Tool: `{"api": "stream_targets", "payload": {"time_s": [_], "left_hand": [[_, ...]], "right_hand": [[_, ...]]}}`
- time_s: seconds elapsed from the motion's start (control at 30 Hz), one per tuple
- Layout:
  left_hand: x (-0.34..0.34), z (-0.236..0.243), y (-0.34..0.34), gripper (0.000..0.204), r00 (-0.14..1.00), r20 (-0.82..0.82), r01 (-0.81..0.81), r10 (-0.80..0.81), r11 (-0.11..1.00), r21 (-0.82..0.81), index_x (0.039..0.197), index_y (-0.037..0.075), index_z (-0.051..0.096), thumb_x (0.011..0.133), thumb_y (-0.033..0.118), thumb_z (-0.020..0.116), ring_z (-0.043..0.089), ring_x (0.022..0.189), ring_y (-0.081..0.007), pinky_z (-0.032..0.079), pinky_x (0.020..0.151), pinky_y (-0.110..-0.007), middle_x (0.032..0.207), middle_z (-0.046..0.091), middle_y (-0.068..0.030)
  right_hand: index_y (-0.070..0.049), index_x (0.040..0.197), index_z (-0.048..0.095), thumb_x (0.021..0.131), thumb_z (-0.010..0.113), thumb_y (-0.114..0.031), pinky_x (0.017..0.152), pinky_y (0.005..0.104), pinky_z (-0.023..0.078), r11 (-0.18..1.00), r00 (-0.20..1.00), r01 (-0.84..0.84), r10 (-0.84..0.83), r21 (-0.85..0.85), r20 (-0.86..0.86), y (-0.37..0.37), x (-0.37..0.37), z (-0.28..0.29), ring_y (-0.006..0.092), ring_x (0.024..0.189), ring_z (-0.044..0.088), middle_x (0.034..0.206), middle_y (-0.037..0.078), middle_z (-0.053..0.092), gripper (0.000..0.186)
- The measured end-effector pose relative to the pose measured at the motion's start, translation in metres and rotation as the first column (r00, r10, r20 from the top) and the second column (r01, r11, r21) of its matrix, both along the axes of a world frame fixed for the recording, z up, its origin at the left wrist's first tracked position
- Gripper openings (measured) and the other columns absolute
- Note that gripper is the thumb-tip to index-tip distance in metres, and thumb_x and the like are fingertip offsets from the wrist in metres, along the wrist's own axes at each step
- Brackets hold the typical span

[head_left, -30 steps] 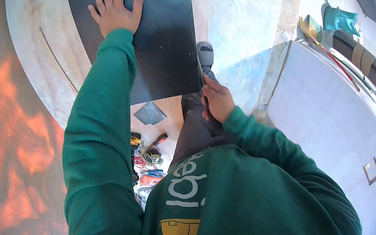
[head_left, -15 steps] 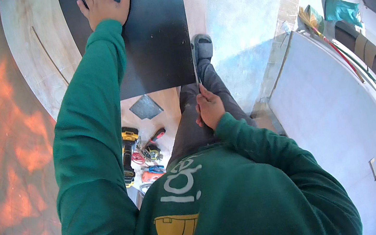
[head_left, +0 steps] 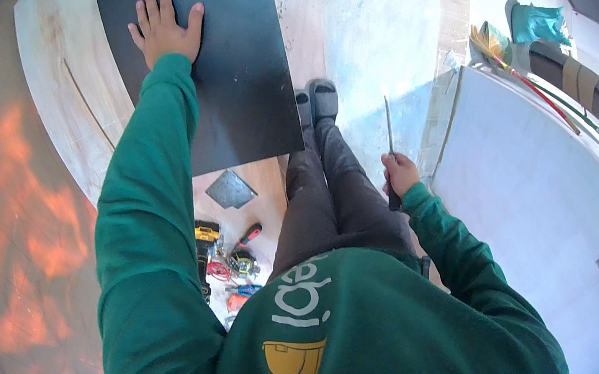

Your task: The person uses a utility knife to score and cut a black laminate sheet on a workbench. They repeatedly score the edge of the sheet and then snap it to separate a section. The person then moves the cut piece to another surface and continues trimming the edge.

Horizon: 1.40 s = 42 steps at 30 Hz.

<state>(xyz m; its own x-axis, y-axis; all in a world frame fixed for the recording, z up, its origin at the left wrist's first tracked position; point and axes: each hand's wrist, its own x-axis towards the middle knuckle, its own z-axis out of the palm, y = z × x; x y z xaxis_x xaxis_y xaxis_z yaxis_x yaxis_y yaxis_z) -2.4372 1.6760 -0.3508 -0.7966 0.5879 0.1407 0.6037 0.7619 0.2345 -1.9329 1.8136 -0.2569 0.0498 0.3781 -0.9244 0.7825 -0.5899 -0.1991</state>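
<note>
My left hand (head_left: 169,38) lies flat with fingers spread on a smooth black board (head_left: 245,106). In my right hand (head_left: 401,170) is a long thin tool, a file by its look (head_left: 389,125). Its dark handle sits in my closed fingers and its narrow blade points away from me. The file is right of the board and apart from its edge. The board rests over a pale wooden surface (head_left: 264,181), and its near right corner reaches over my legs.
A cordless power tool (head_left: 206,236), a red-and-black handled tool (head_left: 250,234) and wires lie near my left thigh. A grey plate (head_left: 231,189) lies just beyond. At right stand a white panel (head_left: 518,146) and a broom (head_left: 532,86). My slippered feet (head_left: 323,98) are on the floor.
My right hand has moved right with the file, away from the board's right edge. My left hand stays flat on the board. The view has shifted slightly.
</note>
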Motion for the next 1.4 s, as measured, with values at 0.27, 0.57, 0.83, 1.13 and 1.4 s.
{"api": "stream_targets", "payload": {"time_s": [0.27,0.57,0.83,1.13,1.4], "left_hand": [[0.001,0.009,0.005,0.077,0.998,-0.051,-0.056,0.046,0.975,-0.217,0.157,0.019,0.025,0.096,0.064,0.036,0.012,0.152,-0.0308,0.007,0.12,-0.056,0.165,0.016,-0.0101],[0.213,0.066,0.02,0.071,0.917,0.194,0.398,-0.348,0.823,-0.405,0.148,0.007,0.039,0.088,0.04,0.057,0.027,0.145,-0.0386,0.019,0.116,-0.064,0.156,0.031,-0.0196],[0.39,0.105,-0.056,0.045,0.331,0.836,0.481,-0.438,0.84,0.25,0.116,0.006,0.069,0.093,0.042,0.057,0.055,0.116,-0.0425,0.043,0.1,-0.048,0.127,0.058,-0.0226],[0.367,0.107,-0.125,0.045,0.472,0.876,0.071,-0.1,0.995,0.075,0.126,0.002,0.06,0.098,0.036,0.048,0.06,0.111,-0.0375,0.044,0.099,-0.044,0.115,0.064,-0.0234],[0.459,0.014,-0.142,0.076,0.078,0.898,-0.01,0.432,0.901,-0.433,0.142,0.003,0.048,0.098,0.064,0.039,0.057,0.122,-0.0346,0.038,0.107,-0.038,0.127,0.062,-0.0247]], "right_hand": [[-0.002,0.088,0.059,0.092,0.061,-0.018,0.039,0.0348,0.046,0.969,0.97,-0.242,0.243,-0.036,0.027,0.012,0.107,0.037,0.018,0.043,0.053,0.061,0.004,0.052,0.016],[0.0,0.09,0.058,0.093,0.06,-0.014,0.04,0.0383,0.048,0.971,0.943,-0.217,0.236,-0.104,0.233,0.026,0.223,0.099,0.0215,0.044,0.053,0.063,0.009,0.054,0.014],[0.001,0.09,0.059,0.091,0.062,-0.012,0.039,0.0396,0.048,0.979,0.974,-0.195,0.186,0.061,0.129,0.079,0.215,0.139,0.0229,0.043,0.054,0.062,0.008,0.054,0.013],[-0.001,0.085,0.061,0.088,0.066,-0.008,0.045,0.0371,0.046,0.928,0.932,-0.362,0.361,0.086,0.026,0.162,0.167,0.134,0.0195,0.048,0.056,0.062,0.006,0.056,0.009],[-0.003,0.09,0.074,0.088,0.064,-0.041,0.083,0.0422,0.054,0.418,0.42,-0.907,0.885,0.054,0.199,0.304,0.313,-0.043,0.0284,0.093,0.07,0.093,0.017,0.073,0.039]]}}
